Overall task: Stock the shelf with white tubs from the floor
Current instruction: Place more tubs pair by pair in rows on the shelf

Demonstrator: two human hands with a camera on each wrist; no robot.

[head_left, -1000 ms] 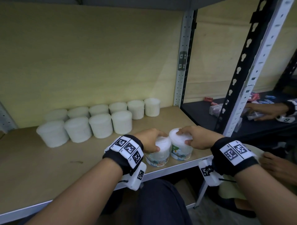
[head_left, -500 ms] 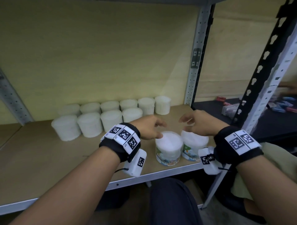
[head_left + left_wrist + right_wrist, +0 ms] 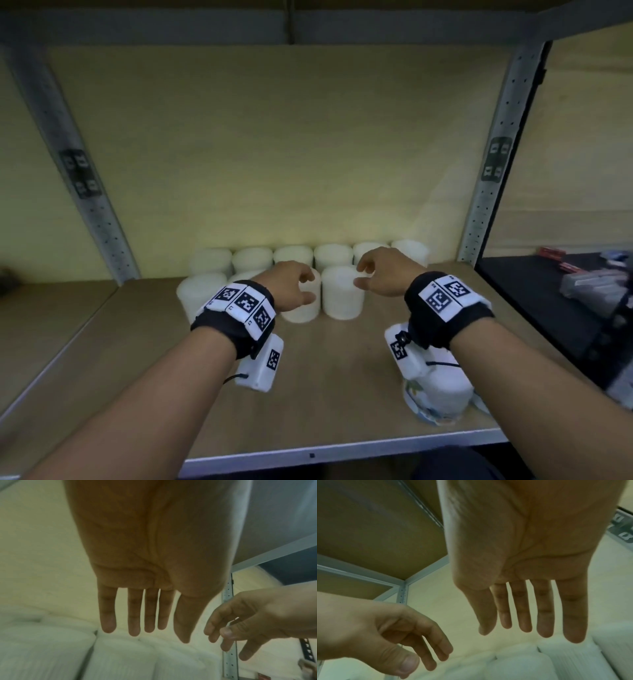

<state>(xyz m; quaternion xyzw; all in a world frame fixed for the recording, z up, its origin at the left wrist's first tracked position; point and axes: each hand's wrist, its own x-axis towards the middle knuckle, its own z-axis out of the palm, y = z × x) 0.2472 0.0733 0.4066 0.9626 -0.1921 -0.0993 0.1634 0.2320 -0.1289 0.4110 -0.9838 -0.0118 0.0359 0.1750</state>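
Note:
Two rows of plain white tubs stand at the back of the wooden shelf. My left hand hovers in front of the front row with fingers loosely spread and holds nothing. My right hand hovers beside it over a front-row tub, also holding nothing. A labelled white tub stands near the shelf's front edge, partly hidden under my right wrist. The left wrist view shows my left hand with straight fingers above the tubs. In the right wrist view my right hand hangs the same way over tubs.
Grey perforated uprights frame the bay and another shelf board runs overhead. To the right lies a black shelf with red and grey boxes. Bare board lies between the rows and the front edge.
Both hands let go of the two labelled tubs at the front edge, lifted, and moved toward the rows at the back. The head view swung left and up.

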